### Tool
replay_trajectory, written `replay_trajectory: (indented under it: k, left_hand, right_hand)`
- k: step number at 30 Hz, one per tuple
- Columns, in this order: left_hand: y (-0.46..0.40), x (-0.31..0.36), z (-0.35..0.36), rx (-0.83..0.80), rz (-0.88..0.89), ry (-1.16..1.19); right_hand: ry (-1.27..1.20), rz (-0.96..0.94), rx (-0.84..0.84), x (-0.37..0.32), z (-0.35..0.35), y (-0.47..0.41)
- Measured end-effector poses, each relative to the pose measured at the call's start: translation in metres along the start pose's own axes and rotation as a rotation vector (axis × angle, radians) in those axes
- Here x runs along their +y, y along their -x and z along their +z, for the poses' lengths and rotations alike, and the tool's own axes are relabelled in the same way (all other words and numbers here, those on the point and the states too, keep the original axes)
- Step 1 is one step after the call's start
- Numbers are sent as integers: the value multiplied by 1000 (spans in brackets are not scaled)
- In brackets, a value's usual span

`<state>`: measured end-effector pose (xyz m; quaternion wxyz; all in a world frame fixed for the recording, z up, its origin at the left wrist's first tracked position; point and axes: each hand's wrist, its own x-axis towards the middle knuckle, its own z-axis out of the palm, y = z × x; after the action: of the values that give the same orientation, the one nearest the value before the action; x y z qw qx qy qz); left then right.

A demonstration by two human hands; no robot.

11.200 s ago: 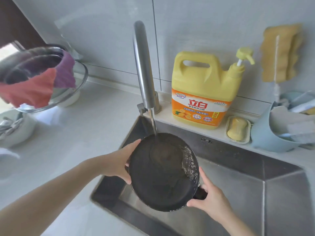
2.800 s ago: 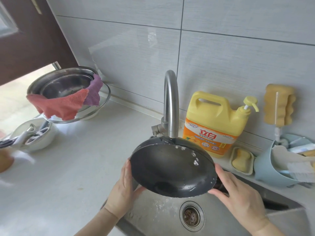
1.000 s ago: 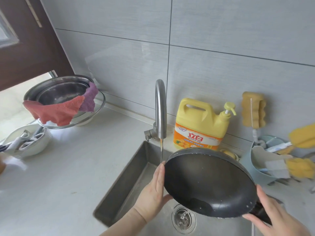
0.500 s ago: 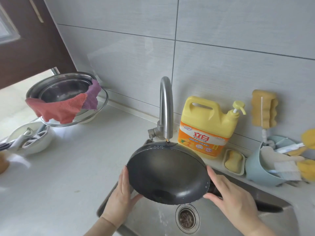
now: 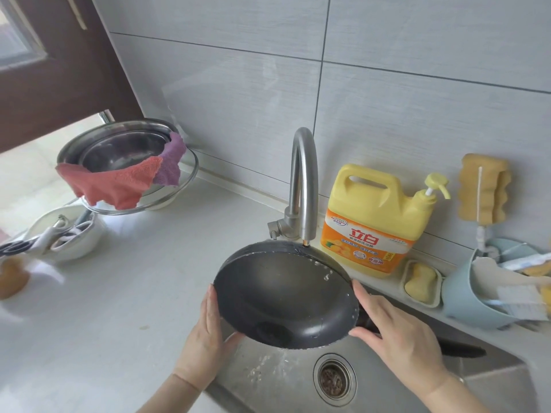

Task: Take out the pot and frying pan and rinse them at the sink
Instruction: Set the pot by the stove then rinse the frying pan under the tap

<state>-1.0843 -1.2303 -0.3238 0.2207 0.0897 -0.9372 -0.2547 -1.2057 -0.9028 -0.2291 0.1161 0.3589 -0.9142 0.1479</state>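
Note:
The black frying pan (image 5: pixel 283 296) is held tilted toward me over the steel sink (image 5: pixel 298 380), its far rim right under the spout of the curved tap (image 5: pixel 302 186). Water splashes along the upper rim and runs off the lower edge into the basin. My left hand (image 5: pixel 207 332) cups the pan's left rim from below. My right hand (image 5: pixel 396 335) grips the right side where the dark handle (image 5: pixel 459 350) starts. No pot is clearly in view.
A yellow detergent jug (image 5: pixel 375 219) and a soap dish (image 5: pixel 422 283) stand behind the sink, with a blue caddy (image 5: pixel 477 296) at right. Steel bowls with red and purple cloths (image 5: pixel 119 171) and a white bowl of utensils (image 5: pixel 64 234) sit on the white counter (image 5: pixel 119 293).
The pan swung from the right side of the sink back left under the tap. In the last half second it tilted slightly, and water now splashes on its rim.

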Motion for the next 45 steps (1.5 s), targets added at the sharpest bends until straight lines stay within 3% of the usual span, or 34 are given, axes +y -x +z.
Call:
replay_trajectory:
  k: [14,19,23,27,29,34,45]
  left_hand:
    - [-20,87,39,-171,246,15]
    - [-16,102,47,-237,250,117]
    - [-12,101,46,-224,253,121]
    - [-11,91,40,-165,256,101]
    - [-9,83,35,-134,240,80]
    - [-1,52,25,-122,119,70]
    - [10,-6,-15,-10,-41,21]
  right_hand:
    - [44,241,29,35,-47,81]
    - [258,173,-140,79,-37,115]
    - [-73,230,-338,66,-36,106]
    - [-107,142,-235,37,-45,75]
    - [-94,161,-105,27,-44,63]
    - [-50,185,-2,7,-28,47]
    - [-39,75,-32,-6,-6,-5]
